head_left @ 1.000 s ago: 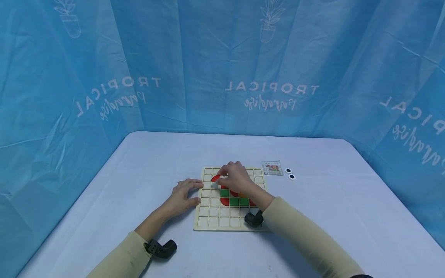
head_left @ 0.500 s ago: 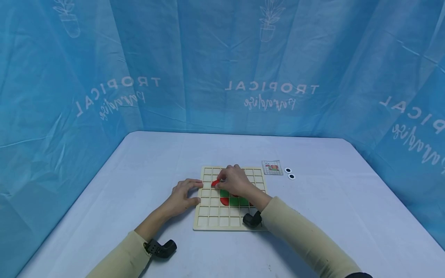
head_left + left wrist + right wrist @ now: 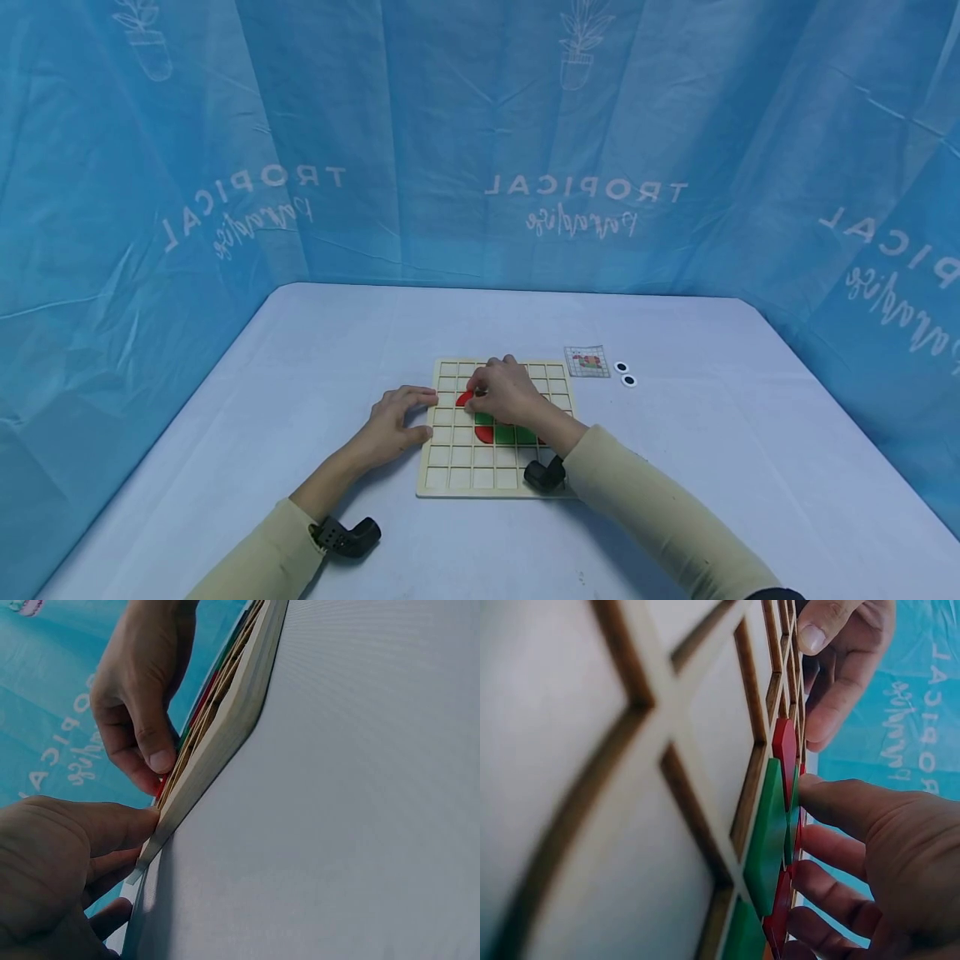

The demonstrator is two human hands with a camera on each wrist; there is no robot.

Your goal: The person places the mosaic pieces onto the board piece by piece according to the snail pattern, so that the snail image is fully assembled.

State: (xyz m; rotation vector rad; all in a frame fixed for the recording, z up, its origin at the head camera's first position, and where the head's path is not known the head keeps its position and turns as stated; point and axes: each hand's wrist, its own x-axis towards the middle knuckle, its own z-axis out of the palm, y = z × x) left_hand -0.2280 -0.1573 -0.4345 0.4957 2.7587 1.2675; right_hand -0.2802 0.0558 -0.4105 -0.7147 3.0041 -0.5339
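Note:
A pale wooden grid board (image 3: 450, 457) lies flat on the table with red and green pieces in its squares. My right hand (image 3: 510, 393) reaches over the board, and its thumb and fingertips pinch a red rounded piece (image 3: 463, 399) in a square near the upper left. Below it sit green tiles (image 3: 516, 435) and another red piece (image 3: 484, 434); others are hidden under the hand. At the board's left edge my left hand (image 3: 393, 421) rests with fingers spread; in the left wrist view, the left hand's thumb (image 3: 124, 825) touches the rim.
A small printed pattern card (image 3: 588, 362) lies just beyond the board's upper right corner. Beside it are two white discs with black centres (image 3: 628, 381). Blue printed curtains (image 3: 480, 150) enclose the white table (image 3: 337, 342).
My right hand has moved slightly toward me with the red piece, which first tilted and now lies flatter in a square one row nearer. The left hand has stayed put.

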